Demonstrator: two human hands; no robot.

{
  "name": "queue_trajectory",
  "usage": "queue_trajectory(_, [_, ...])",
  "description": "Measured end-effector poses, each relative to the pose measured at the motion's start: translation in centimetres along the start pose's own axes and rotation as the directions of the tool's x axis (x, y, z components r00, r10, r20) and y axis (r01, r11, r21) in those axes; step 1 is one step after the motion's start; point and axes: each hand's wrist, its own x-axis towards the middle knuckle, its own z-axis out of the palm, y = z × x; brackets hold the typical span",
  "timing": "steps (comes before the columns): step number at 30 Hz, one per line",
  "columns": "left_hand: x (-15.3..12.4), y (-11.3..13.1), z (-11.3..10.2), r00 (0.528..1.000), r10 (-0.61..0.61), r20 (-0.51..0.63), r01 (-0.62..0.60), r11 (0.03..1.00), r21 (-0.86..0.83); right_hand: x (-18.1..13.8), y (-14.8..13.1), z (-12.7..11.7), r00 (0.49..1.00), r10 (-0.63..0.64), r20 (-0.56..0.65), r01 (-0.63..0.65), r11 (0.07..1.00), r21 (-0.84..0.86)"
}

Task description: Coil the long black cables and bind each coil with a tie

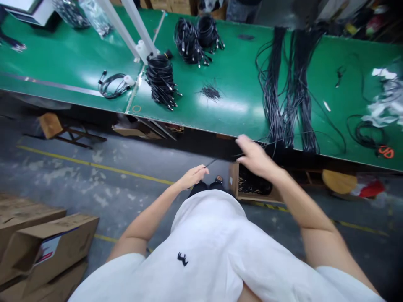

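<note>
In front of my waist, my left hand [193, 176] is closed in a pinch on a thin black cable [211, 162], which slants up to the right. My right hand [256, 158] is at the table's front edge, slightly blurred, its fingers stretched out and the thumb apart. Dark cable strands show close behind its fingers; whether they touch it I cannot tell. Long black cable bundles [273, 92] lie across the green table [233, 75] just beyond that hand, their ends near the front edge.
Coiled cable bundles [160, 79] and a pile of short black ties [210, 92] lie on the table. Orange-handled scissors [385, 152] are at far right. Below stands a cardboard box [233, 180] of dark items, near a stool [339, 181]. Cartons [63, 251] stand at lower left.
</note>
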Motion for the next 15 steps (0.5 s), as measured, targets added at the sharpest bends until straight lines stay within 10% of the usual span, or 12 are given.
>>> queue_trajectory(2, [-1.6, 3.4, -0.9, 0.992, 0.095, 0.084, -0.073, 0.969, -0.234, 1.5, -0.7, 3.8, 0.995, -0.056, 0.084, 0.047, 0.993, 0.109])
queue_trajectory(4, [-4.3, 5.6, -3.9, 0.974, 0.201, -0.100, -0.224, 0.858, -0.462, 1.5, 0.2, 6.5, 0.990, -0.003, 0.141, -0.026, 0.979, 0.201])
queue_trajectory(7, [-8.4, 6.3, -10.1, 0.784, 0.206, -0.585, -0.573, 0.602, -0.556, -0.7, 3.9, 7.0, 0.953, 0.299, 0.041, -0.301, 0.950, 0.078])
queue_trajectory(9, [-9.5, 5.3, -12.4, 0.698, 0.121, -0.705, -0.611, 0.614, -0.500, -2.3, 5.0, 6.3, 0.939, 0.336, 0.072, -0.326, 0.937, -0.124])
queue_trajectory(13, [-6.7, 2.3, -9.8, 0.863, 0.034, -0.504, -0.242, 0.904, -0.352, -2.1, -1.6, 5.4, 0.868, -0.024, 0.495, 0.121, 0.979, -0.166])
queue_trajectory(15, [-4.9, 1.2, -6.7, 0.952, 0.019, -0.306, -0.120, 0.941, -0.315, 0.2, -6.4, 4.9, 0.851, -0.206, 0.483, 0.258, 0.965, -0.043])
